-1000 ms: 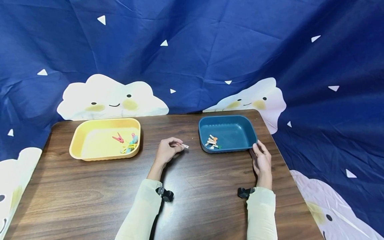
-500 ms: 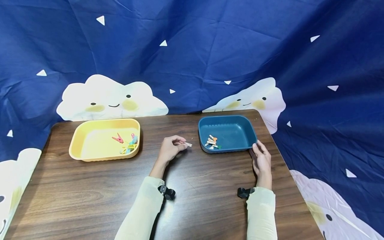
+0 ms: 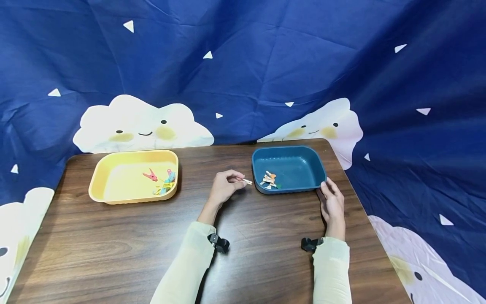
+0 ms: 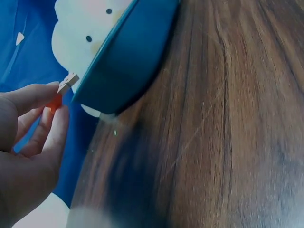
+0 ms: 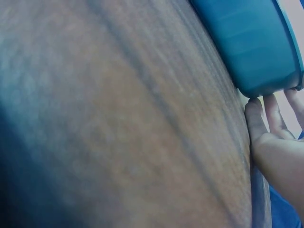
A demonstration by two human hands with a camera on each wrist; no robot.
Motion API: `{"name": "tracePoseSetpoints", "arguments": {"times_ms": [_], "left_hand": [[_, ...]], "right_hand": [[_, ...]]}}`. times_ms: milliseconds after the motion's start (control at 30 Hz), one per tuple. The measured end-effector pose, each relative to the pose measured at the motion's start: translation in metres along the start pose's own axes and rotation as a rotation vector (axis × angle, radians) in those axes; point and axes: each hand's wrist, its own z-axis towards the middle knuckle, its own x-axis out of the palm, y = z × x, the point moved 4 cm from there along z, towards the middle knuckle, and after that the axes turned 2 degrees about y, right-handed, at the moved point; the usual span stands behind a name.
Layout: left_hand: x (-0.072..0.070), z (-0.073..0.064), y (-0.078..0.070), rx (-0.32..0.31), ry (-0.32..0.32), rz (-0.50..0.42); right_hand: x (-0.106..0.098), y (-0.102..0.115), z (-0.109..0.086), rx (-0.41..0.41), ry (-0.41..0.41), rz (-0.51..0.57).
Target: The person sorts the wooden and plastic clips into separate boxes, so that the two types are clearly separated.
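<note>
My left hand (image 3: pixel 225 185) pinches a small wooden clothespin (image 3: pixel 247 182) between thumb and fingers, just left of the blue bin (image 3: pixel 292 189). In the left wrist view, the light end of that clothespin (image 4: pixel 69 82) sticks out past the thumb beside the bin's rim, and an orange-red part shows between the fingers. Several small wooden clothespins (image 3: pixel 268 180) with orange and green bits lie in the bin's near left corner. At the near right corner of the bin, my right hand (image 3: pixel 333 203) touches it with extended fingers (image 5: pixel 274 113) against the outer wall.
A yellow bin (image 3: pixel 95 192) stands at the left of the wooden table (image 3: pixel 114 240). Inside it are a pink clothespin (image 3: pixel 150 175) and a cluster of yellow, blue and pink ones (image 3: pixel 167 184). A blue cloud-print curtain (image 3: pixel 235 67) hangs behind the table.
My left hand has moved to the right with the pinched clothespin, closer to the blue bin. The right hand stays at the bin's corner.
</note>
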Motion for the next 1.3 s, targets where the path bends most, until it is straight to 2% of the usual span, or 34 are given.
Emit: {"name": "tracePoseSetpoints", "arguments": {"times_ms": [367,600,1300], "left_hand": [[0.013,0.005,-0.003,0.008,-0.005,0.033],[0.022,0.008,-0.006,-0.006,0.019,0.035],[0.038,0.016,-0.009,0.020,0.026,0.141]], "right_hand": [[-0.002,-0.001,0.003,0.006,-0.007,0.011],[-0.002,-0.001,0.002,-0.004,-0.005,0.018],[0.000,0.000,0.002,0.007,-0.013,0.024]]}}
